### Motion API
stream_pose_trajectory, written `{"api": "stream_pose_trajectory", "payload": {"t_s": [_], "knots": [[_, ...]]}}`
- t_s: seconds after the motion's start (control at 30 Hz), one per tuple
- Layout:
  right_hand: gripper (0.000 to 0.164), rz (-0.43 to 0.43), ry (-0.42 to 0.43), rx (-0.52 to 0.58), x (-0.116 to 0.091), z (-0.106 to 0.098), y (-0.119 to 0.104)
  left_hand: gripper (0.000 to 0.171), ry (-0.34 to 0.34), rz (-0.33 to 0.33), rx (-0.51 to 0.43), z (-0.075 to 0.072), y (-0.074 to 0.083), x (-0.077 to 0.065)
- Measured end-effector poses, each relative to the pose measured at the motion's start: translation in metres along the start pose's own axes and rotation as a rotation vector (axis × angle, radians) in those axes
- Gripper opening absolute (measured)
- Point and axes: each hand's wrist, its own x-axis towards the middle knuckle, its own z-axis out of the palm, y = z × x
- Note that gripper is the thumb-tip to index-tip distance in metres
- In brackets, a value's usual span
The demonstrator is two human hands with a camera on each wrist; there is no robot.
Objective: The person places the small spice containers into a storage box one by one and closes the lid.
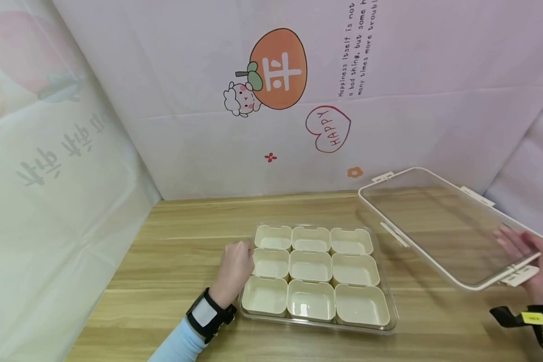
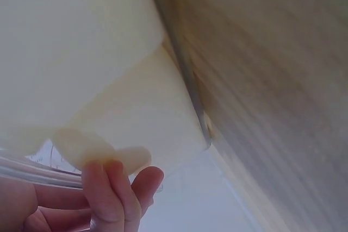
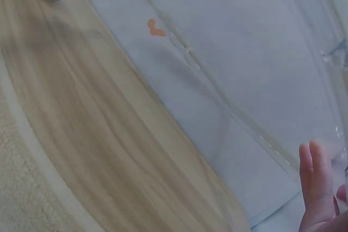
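A clear plastic box (image 1: 317, 324) stands on the table with several cream compartment cups (image 1: 310, 266) in rows, their open tops up. My left hand (image 1: 235, 265) grips the box's left rim; in the left wrist view its curled fingers (image 2: 106, 194) are at the clear edge, beside a cup wall. To the right, my right hand (image 1: 540, 261) holds a transparent lid (image 1: 448, 226) by its near right end, tilted and apart from the box. Cream clips line the lid's rim. Through the clear sheet some of the right hand's fingers show; the thumb is hard to make out.
The wood-grain table (image 1: 176, 251) runs back to a printed cloth (image 1: 199, 146) hanging behind it. Another pale cloth (image 1: 68, 201) hangs at the left. The lid's far end stands in front of the back cloth.
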Motion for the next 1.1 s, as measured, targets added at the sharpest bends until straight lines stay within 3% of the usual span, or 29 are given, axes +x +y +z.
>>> {"api": "stream_pose_trajectory", "payload": {"t_s": [0.17,0.33,0.47,0.77,1.1], "knots": [[0.030,0.039,-0.023,0.036,-0.002,0.007,0.004,0.014,0.004,-0.012,-0.002,0.000,-0.001,0.000],[0.036,0.078,0.030,-0.051,-0.003,0.018,0.012,0.014,0.006,-0.042,-0.011,0.001,-0.001,0.001],[0.039,0.147,0.024,-0.122,-0.003,0.026,0.018,0.015,0.003,-0.055,-0.007,0.001,-0.001,0.003],[0.041,0.264,-0.045,-0.067,0.008,0.038,0.033,0.014,0.001,-0.046,-0.003,0.001,-0.002,0.008],[0.039,0.274,-0.028,-0.133,0.026,0.045,0.046,0.014,-0.009,-0.056,0.032,0.001,-0.003,0.010]]}}
